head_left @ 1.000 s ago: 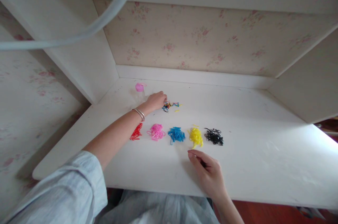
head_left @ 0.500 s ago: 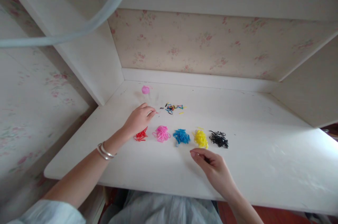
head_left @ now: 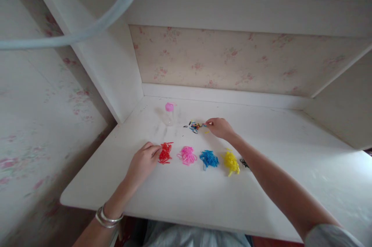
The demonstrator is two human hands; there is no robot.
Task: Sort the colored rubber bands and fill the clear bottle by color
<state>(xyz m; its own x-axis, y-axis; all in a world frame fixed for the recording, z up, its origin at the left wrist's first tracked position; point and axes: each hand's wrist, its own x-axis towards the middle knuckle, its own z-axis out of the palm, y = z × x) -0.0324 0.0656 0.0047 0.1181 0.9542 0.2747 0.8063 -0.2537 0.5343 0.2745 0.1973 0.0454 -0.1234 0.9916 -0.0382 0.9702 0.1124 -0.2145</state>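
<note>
My left hand [head_left: 144, 158] is at the left edge of a pile of red rubber bands [head_left: 166, 153], fingers pinched together; whether a band is between them is hidden. Farther back, my right hand [head_left: 220, 127] pinches a rubber band at the right end of a small mixed heap of colored rubber bands [head_left: 195, 126]. Along the front, to the right of the red pile, lie pink rubber bands [head_left: 187, 155], blue rubber bands [head_left: 209, 159] and yellow rubber bands [head_left: 231, 163]. My right forearm partly covers the black rubber bands [head_left: 244, 163].
A clear bottle [head_left: 169, 117] with a pink top stands behind the red pile, left of the mixed heap. The white desk [head_left: 186, 196] meets a side panel [head_left: 116, 72] on the left and a floral wall at the back. A pale curved tube [head_left: 110, 16] crosses the upper left.
My left hand has come back from near the mixed heap to the red pile. My right hand has moved from in front of the yellow pile to the heap. The view has shifted slightly.
</note>
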